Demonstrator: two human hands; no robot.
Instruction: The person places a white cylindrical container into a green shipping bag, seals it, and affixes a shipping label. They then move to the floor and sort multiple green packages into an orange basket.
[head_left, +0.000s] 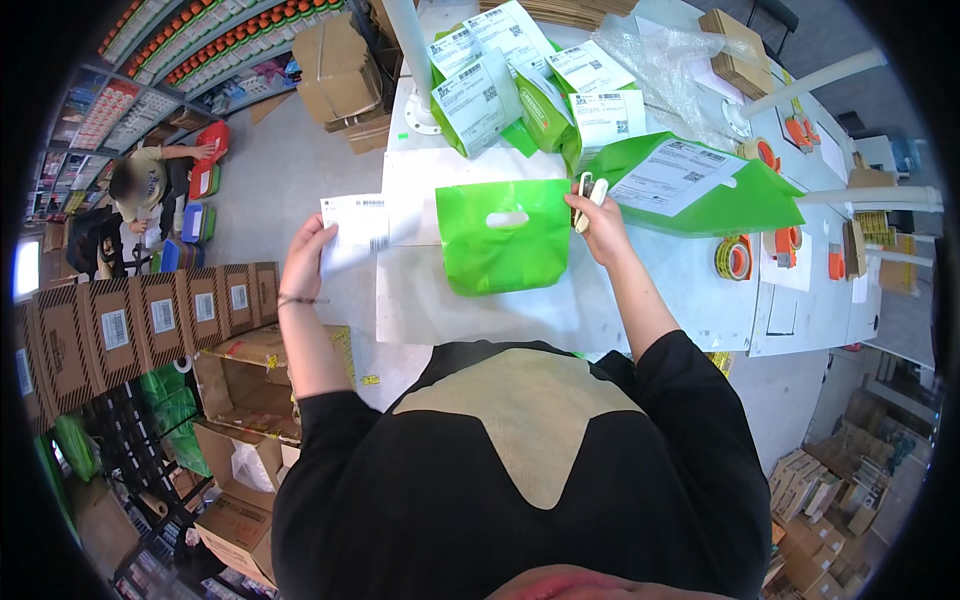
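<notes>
My left hand (306, 251) is off the left edge of the table and grips a white printed sheet (355, 229) by its left side. The sheet bears barcodes and writing. In front of me on the table stands or lies a bright green plastic bag (504, 251) with a die-cut handle hole near its top. My right hand (604, 225) is at the bag's upper right corner, closed around what looks like a white hand stapler (592, 201). Whether the fingers also pinch the bag's edge cannot be told.
Several green bags with labels (480, 101) are heaped at the back, and a larger labelled green bag (694, 184) lies to the right. Tape rolls (733, 259), bubble wrap (660, 67) and a white post (409, 52) share the table (660, 300). A person (154, 180) sits at far left by shelves.
</notes>
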